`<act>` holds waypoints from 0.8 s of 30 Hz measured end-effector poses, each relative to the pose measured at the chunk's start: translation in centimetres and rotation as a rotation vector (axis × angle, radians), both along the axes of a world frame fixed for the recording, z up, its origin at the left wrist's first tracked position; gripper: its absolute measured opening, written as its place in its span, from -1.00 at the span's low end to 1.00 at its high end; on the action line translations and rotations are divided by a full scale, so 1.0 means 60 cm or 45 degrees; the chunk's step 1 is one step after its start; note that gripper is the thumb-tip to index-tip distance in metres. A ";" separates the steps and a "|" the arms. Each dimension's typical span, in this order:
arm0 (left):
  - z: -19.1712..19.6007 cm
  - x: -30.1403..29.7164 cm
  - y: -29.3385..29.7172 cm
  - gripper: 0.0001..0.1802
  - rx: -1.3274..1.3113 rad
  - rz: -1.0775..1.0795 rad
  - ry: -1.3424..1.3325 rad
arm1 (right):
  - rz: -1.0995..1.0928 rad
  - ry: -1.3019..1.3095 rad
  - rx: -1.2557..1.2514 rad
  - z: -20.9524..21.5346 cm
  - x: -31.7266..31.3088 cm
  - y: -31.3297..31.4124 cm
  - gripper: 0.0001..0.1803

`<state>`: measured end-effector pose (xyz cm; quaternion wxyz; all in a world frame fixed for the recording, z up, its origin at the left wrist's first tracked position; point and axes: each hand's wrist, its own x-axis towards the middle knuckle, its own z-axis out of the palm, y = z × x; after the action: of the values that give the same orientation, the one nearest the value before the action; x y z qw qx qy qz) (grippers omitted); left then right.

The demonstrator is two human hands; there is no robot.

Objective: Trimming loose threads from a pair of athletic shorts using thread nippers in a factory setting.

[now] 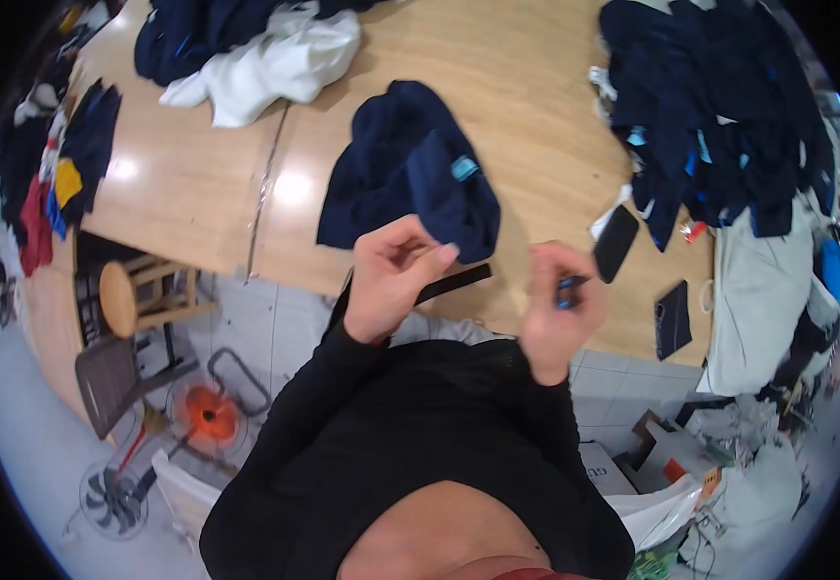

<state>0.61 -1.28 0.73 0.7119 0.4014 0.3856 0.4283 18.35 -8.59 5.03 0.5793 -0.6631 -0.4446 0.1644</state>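
Note:
A navy garment (400, 169) with a small light-blue label lies bunched on the table in front of me. My left hand (396, 275) is at its near edge, thumb and fingers pinched together; what they hold, if anything, is too small to make out. Just right of that thumb a short black strip (454, 283) crosses the table's front edge. My right hand (563, 309), blurred and a little apart from the garment, is closed around a small dark tool with a blue part (569, 292), its exact kind unclear.
Right of my right hand lie a black phone (617, 244) and a dark flat rectangular item (672, 320). Navy garments (720, 106) are heaped at the far right, white cloth (275, 63) at the far left. A stool (118, 298) and an orange-centred fan (207, 416) stand left below the table.

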 end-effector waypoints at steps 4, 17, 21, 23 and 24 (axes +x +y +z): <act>0.007 -0.006 -0.002 -0.93 0.008 0.082 -0.245 | 0.215 0.698 -0.052 0.020 -0.007 0.005 -0.79; 0.012 -0.025 -0.011 -0.81 0.179 -0.077 -0.129 | 0.274 -0.381 -0.086 0.004 -0.040 -0.006 -0.56; 0.013 -0.023 -0.011 -0.80 0.178 -0.078 -0.145 | 0.257 -0.470 -0.062 0.007 -0.036 -0.004 -0.58; 0.009 -0.024 -0.011 -0.81 0.188 -0.070 -0.118 | 0.251 -0.545 -0.038 0.008 -0.036 0.000 -0.60; 0.010 -0.024 -0.012 -0.81 0.190 -0.071 -0.119 | 0.250 -0.547 -0.037 0.008 -0.035 0.000 -0.60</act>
<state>-0.82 -1.97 1.34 0.7089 0.4433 0.3077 0.4542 16.25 -8.57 5.49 0.4430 -0.6447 -0.6176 0.0815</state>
